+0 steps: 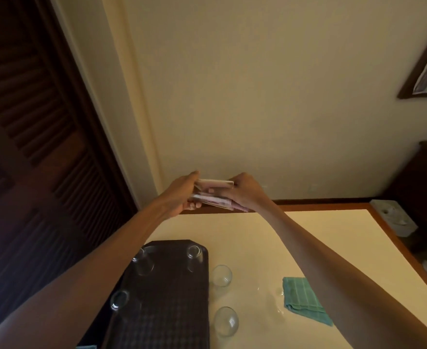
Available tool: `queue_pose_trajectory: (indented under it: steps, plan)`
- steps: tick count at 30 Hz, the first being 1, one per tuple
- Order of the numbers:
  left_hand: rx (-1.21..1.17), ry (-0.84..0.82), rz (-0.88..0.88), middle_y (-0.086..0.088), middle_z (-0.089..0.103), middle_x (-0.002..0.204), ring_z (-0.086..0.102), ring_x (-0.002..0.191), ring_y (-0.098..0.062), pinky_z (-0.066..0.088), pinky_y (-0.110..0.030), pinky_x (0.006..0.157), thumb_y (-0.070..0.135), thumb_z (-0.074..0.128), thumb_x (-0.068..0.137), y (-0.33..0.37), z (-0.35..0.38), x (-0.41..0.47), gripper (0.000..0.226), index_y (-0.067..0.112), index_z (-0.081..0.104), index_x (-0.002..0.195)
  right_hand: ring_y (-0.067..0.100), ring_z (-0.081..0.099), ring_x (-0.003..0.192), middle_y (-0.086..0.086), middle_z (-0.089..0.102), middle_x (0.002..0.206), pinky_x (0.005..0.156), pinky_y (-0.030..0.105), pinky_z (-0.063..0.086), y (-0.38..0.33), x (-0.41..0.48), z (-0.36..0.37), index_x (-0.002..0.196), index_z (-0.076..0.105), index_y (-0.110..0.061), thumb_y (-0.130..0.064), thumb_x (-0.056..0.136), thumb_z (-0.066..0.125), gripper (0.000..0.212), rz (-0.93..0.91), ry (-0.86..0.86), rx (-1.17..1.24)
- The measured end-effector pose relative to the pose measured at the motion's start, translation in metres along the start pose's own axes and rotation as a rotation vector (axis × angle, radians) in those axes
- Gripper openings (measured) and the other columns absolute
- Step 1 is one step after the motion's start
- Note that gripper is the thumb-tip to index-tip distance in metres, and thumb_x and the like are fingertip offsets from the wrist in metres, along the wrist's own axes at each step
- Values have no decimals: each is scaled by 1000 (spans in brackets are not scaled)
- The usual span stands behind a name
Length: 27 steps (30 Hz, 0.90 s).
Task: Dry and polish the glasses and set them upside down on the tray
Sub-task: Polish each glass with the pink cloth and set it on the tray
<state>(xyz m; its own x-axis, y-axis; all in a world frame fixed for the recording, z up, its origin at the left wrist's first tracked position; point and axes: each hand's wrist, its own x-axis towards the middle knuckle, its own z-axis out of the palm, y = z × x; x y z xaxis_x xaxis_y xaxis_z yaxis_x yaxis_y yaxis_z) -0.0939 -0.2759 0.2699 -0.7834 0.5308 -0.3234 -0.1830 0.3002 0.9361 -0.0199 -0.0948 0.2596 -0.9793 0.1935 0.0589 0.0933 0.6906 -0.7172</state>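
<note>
Against wall (257, 96), left hand (182, 196) and right hand (245, 192) grip blurry pinkish bundle (213, 201).

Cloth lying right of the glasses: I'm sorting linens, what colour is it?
The cloth is teal green with pale grid lines, head view.

Noted: glasses (222, 275) of clear, smooth, glossy glass; tray (162, 311) dark and matt with a fine grid texture. The desk (308, 235) has a smooth cream top with a soft sheen and a varnished wood edging (320, 207); the louvred door (43, 147) is dark wood. Teal cloth (303, 298) woven, matt, pale check lines; folded pale cloth (213, 195) soft, matt.
</note>
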Motion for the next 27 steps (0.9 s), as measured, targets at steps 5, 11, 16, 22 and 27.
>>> queue_pose_trajectory:
  steps: [5,11,16,22,27]
  plan:
    - [-23,19,49,-22,63,100,59,81,-27,45,-32,64,32,39,110,8,-3,-14,39,-1,59,118,7,50,46,-9,47,47,44,19,32,-19,1,6,59,59,-25,-33,79,79,30,-30,223,-262]
    - [-240,-143,-108,-15,64,85,56,60,-21,45,-29,55,52,39,106,2,-29,-25,59,1,67,122,30,53,76,2,52,65,57,27,28,-65,-22,8,66,53,-21,-1,75,66,26,-89,223,-557]
    - [-231,-86,-192,-15,60,82,48,50,-18,37,-21,42,26,39,104,7,-29,-35,28,6,57,108,33,59,91,13,66,94,65,30,34,-81,-24,12,85,65,-15,-3,81,62,13,-109,204,-602]
    - [-116,139,52,-8,55,59,46,46,-17,34,-25,43,21,37,102,12,-23,-42,26,13,44,78,17,56,59,2,58,71,50,27,37,-61,-9,35,91,60,-8,-12,88,70,12,273,141,104]
    - [43,251,338,-11,65,72,61,68,-19,51,-26,51,23,40,104,1,-26,-41,34,1,60,87,9,39,34,4,61,55,31,13,26,-66,-11,44,91,69,-6,-46,95,58,41,508,-155,519]
